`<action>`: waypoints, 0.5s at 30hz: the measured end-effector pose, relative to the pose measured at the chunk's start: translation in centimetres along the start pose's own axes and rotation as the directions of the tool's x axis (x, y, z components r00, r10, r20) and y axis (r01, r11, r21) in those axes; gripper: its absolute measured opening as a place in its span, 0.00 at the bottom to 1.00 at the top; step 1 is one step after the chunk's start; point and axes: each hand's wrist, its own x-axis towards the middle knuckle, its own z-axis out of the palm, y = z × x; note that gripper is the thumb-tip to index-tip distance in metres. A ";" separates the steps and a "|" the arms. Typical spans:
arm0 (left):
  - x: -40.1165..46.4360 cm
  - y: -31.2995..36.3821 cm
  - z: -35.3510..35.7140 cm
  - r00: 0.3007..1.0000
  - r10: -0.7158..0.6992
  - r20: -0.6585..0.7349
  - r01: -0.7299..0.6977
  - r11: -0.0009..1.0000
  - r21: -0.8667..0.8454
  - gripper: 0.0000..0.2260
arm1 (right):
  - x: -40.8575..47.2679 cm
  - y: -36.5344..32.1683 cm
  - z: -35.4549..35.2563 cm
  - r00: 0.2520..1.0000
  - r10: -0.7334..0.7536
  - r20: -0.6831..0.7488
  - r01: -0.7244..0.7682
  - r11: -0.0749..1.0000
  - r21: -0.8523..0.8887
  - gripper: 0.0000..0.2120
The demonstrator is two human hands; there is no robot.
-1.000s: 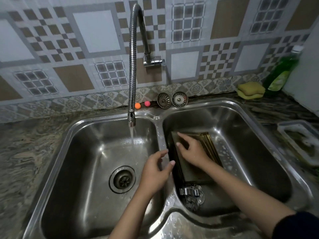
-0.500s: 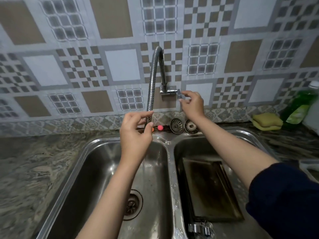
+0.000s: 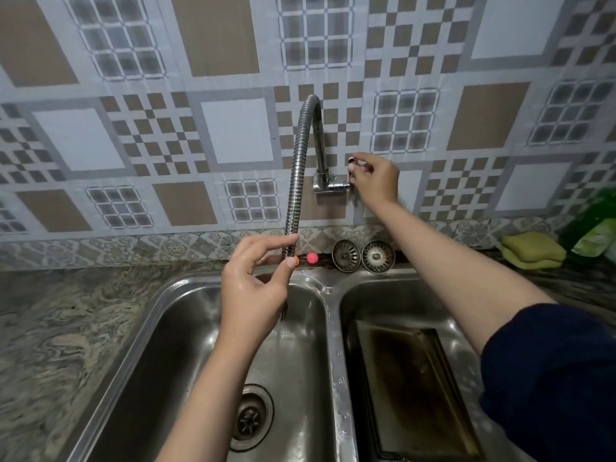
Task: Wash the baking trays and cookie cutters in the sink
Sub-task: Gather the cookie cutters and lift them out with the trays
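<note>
My right hand (image 3: 375, 181) pinches the tap handle (image 3: 352, 160); left hand (image 3: 253, 288) fingers loosely hold the hose (image 3: 293, 195) end. Tray (image 3: 416, 388) fills right basin; left basin (image 3: 186, 345) open.

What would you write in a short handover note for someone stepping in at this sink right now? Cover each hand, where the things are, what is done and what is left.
Left hand: thumb and fingers pinched around the lower end of the flexible tap hose, over the left basin.
Right hand: grip on the tap handle at the wall.
Baking tray: lying flat in the right basin, its surface dark and stained. Cookie cutters are not in view.
Sponge and green soap bottle: on the counter at far right.
Done: nothing visibly washed.
Left: scrub and rinse the tray, then the cutters.
</note>
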 end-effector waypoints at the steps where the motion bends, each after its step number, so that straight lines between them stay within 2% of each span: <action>1: 0.0 -0.1 0.0 1.000 0.007 -0.003 -0.007 1.000 0.000 0.17 | 0.4 -0.1 0.1 1.000 0.004 0.010 -0.004 1.000 -0.006 0.12; 7: -0.6 0.3 0.4 0.997 0.048 -0.056 -0.045 0.997 0.056 0.15 | 0.6 -0.8 -0.3 0.998 0.009 0.065 -0.005 0.999 -0.053 0.12; 9: -1.4 0.6 0.9 0.979 0.149 -0.138 -0.122 0.975 0.186 0.12 | -0.8 -1.4 -1.2 0.995 -0.036 0.089 0.041 0.998 -0.057 0.14; 11: -2.8 0.5 1.7 0.938 0.290 -0.189 -0.234 0.933 0.273 0.10 | -3.4 -1.7 -2.6 0.980 -0.062 0.188 0.078 0.994 -0.076 0.15; 13: -4.7 0.1 2.7 0.927 0.354 -0.122 -0.319 0.917 0.238 0.12 | -7.2 -1.6 -4.8 0.948 -0.047 0.314 0.087 0.990 -0.113 0.15; 15: -6.8 -0.9 4.1 0.955 0.283 0.086 -0.293 0.941 0.167 0.11 | -11.6 -0.9 -7.3 0.909 -0.009 0.418 0.079 0.985 -0.151 0.14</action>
